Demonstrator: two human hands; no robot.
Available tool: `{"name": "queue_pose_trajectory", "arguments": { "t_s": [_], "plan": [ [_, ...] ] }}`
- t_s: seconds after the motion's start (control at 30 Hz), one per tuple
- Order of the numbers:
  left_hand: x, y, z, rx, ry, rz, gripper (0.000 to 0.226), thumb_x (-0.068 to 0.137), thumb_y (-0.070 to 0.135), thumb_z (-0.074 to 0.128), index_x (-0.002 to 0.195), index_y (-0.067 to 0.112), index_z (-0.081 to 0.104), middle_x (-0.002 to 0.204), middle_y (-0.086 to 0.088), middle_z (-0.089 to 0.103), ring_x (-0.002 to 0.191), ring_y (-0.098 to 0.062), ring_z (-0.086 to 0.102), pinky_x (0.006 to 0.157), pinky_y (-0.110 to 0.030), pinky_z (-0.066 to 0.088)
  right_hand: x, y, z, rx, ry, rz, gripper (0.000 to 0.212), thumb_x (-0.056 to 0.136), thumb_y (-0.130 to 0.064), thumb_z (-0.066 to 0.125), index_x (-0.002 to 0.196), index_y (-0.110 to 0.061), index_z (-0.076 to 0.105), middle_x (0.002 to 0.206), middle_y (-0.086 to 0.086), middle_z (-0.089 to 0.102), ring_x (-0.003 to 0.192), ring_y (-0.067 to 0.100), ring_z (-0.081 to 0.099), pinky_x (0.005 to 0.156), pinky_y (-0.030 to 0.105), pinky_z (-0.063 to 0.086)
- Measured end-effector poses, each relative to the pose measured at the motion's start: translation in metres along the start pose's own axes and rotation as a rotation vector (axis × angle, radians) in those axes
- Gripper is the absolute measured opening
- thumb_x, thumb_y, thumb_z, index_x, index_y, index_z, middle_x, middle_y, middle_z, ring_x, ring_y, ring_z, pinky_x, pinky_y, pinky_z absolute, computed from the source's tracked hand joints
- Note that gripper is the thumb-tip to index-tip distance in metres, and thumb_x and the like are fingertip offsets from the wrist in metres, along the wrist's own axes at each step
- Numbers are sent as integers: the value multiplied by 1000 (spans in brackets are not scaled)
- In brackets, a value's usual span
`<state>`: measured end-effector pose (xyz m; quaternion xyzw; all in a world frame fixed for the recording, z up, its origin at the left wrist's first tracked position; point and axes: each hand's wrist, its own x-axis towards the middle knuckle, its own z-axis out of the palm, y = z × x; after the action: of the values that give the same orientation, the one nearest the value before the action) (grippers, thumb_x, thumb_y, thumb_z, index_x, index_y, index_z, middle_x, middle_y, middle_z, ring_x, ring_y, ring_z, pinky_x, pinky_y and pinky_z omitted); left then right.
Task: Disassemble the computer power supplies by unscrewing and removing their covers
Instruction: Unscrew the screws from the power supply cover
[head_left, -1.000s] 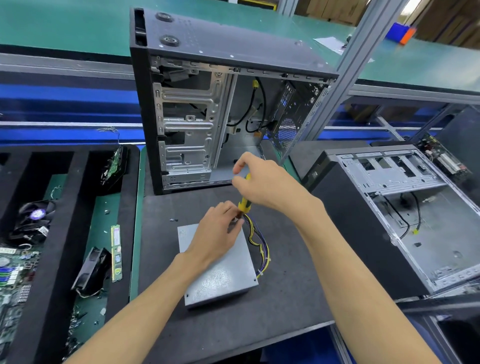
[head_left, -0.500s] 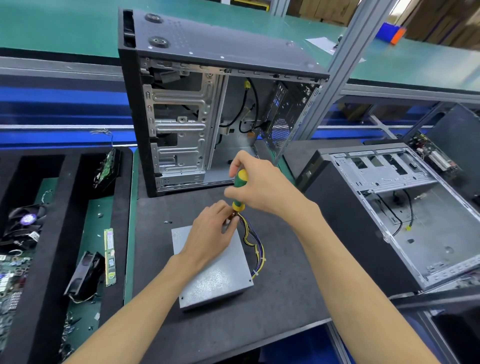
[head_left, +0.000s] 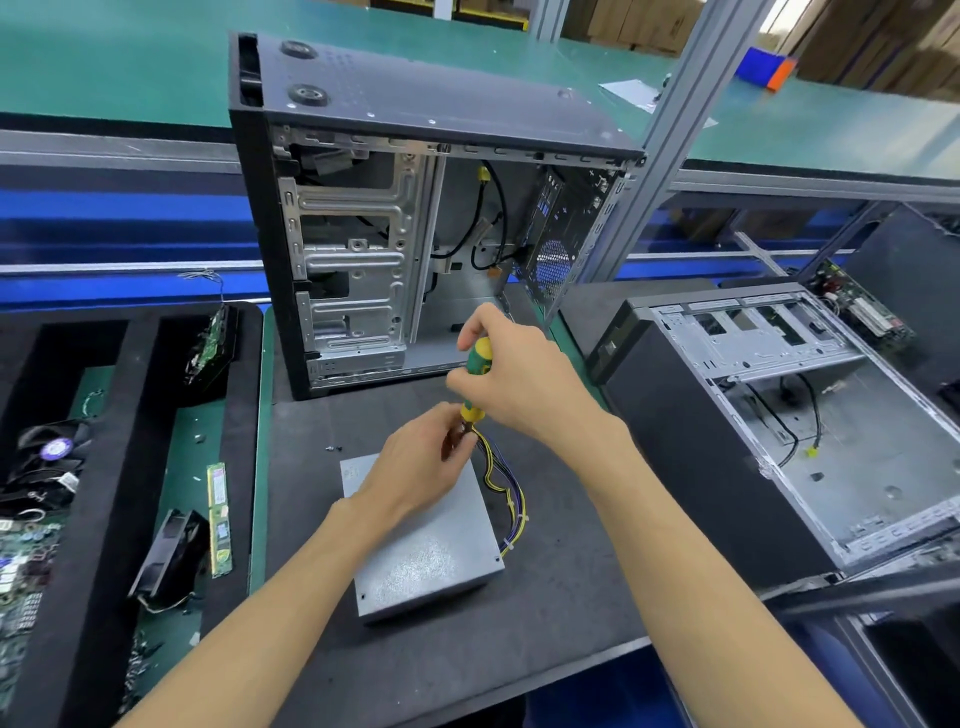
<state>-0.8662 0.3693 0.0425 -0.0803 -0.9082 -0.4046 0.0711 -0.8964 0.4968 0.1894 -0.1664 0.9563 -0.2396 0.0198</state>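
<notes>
A grey metal power supply (head_left: 423, 551) lies flat on the dark mat of the table (head_left: 545, 623), its cover in place, with a bundle of yellow and purple wires (head_left: 511, 499) curving out along its right side. The right hand (head_left: 519, 379) grips the green and yellow handle of a screwdriver (head_left: 477, 374), fingers wrapped round it, holding the tool nearly upright over the far right corner of the unit. The left hand (head_left: 421, 462) rests on the top of the power supply, its fingers pinched together round the lower end of the screwdriver shaft; the tip itself is hidden behind them. Just behind the hands stands an open, stripped computer case (head_left: 415, 218), and a second open case (head_left: 779, 426) lies on its side to the right. To the left, black foam trays (head_left: 104, 467) hold a memory stick (head_left: 218, 519), a fan (head_left: 171, 561) and circuit boards.
</notes>
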Motion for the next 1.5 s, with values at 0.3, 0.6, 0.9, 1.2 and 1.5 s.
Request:
{"name": "queue_pose_trajectory", "arguments": {
  "t_s": [0.3, 0.6, 0.9, 1.2, 1.5],
  "plan": [
    [5, 2, 6, 11, 116, -88, 29, 89, 37, 70, 77, 19, 51, 57, 11, 50, 57, -9, 48, 57, -31, 38, -3, -8, 3, -27, 106, 23, 21, 94, -49, 62, 90, -28, 60, 85, -9, 61, 88, 22, 58, 72, 35, 40],
    [2, -1, 0, 25, 8, 36, 5, 95, 27, 63, 97, 23, 65, 83, 10, 65, 71, -16, 57, 70, -38, 53, 1, 0, -1, -47, 38, 43, 17, 91, -42, 62, 103, -30, 57, 93, -9, 51, 93, 27, 57, 74, 35, 36],
    [2, 2, 5, 8, -40, -55, 26, 84, 32, 70, 92, 31, 45, 73, 14, 54, 64, -2, 52, 60, -26, 40, 4, -3, 3, -33, 43, 1, 21, 88, -32, 65, 108, -30, 57, 92, -10, 53, 89, 21, 51, 72, 36, 37],
    [1, 1, -2, -47, 35, -76, 22, 90, 27, 71, 78, 22, 53, 63, 11, 56, 59, -9, 50, 61, -27, 39, 7, -7, 5, 4, 102, 67, 17, 93, -47, 62, 86, -32, 64, 78, -12, 61, 88, 22, 61, 71, 33, 40],
    [6, 4, -5, 16, -87, -31, 3, 89, 26, 63, 92, 27, 61, 76, 13, 61, 72, -15, 59, 69, -32, 49, 3, -2, -3, -24, 18, 43, 27, 88, -37, 68, 114, -34, 60, 104, -10, 64, 98, 22, 60, 77, 36, 45]
  ]
}}
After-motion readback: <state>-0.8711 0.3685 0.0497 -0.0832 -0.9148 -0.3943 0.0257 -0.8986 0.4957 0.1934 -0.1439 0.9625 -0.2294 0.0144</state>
